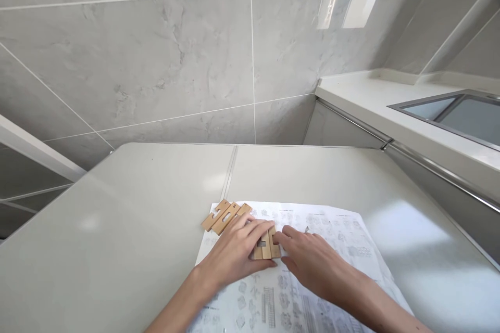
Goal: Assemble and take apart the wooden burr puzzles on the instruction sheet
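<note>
Side by side on the printed sheet (269, 299) lie light wooden puzzle pieces (266, 252) with cut-out notches. My left hand (238, 247) spans them, fingers over the far edge and thumb along the near edge, gripping them. From the right, my right hand (308, 255) has bent fingers at the notch of the rightmost piece, with the thumb close to its near corner. Part of the pieces is hidden under the left fingers. Beyond my left hand, several more notched wooden pieces (225, 217) lie in an overlapping row, with small numbers marked on them.
The sheet carries small printed diagrams and rests on a pale glossy table (117, 239) with a seam (230, 171) across it. A grey tiled wall (175, 62) rises behind. At right, a white counter (363, 93) holds a metal-framed sink (457, 114).
</note>
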Available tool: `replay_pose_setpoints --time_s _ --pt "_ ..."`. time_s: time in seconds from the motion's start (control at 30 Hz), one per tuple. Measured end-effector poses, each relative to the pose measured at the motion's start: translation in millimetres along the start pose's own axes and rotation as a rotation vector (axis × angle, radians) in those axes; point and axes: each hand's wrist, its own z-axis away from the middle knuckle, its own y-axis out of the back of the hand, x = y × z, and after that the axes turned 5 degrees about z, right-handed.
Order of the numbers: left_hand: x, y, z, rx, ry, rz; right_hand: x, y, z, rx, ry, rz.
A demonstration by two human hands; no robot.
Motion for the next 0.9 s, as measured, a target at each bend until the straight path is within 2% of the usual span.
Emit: replay_pose_setpoints --time_s 0.1,0.2,0.37,0.5,0.6,0.73,0.8,0.9 --pt "4 -3.7 2 0.022 0.035 -0.011 1 3 3 -0.001 0.026 -0.019" --pt "8 -5.5 13 0.076 0.055 -0.03 1 6 9 -0.008 0.065 -0.045" --pt "5 4.8 57 0.245 0.157 -0.093 1 7 13 0.064 0.079 -0.091" --pt "-8 14.4 97 0.402 0.283 -0.183 -1 11 15 0.092 0.066 -0.08" --pt "-18 13.5 116 0.501 0.366 -0.239 -4 21 23 0.084 0.082 -0.126" --pt "-28 5.8 125 0.569 0.393 -0.299 -2 28 36 0.079 0.094 -0.278" --pt "-30 2.7 125 0.565 0.411 -0.306 4 23 39 0.128 0.058 -0.334" --pt "-30 -0.3 123 0.562 0.442 -0.309 17 6 42 0.227 -0.072 -0.39"
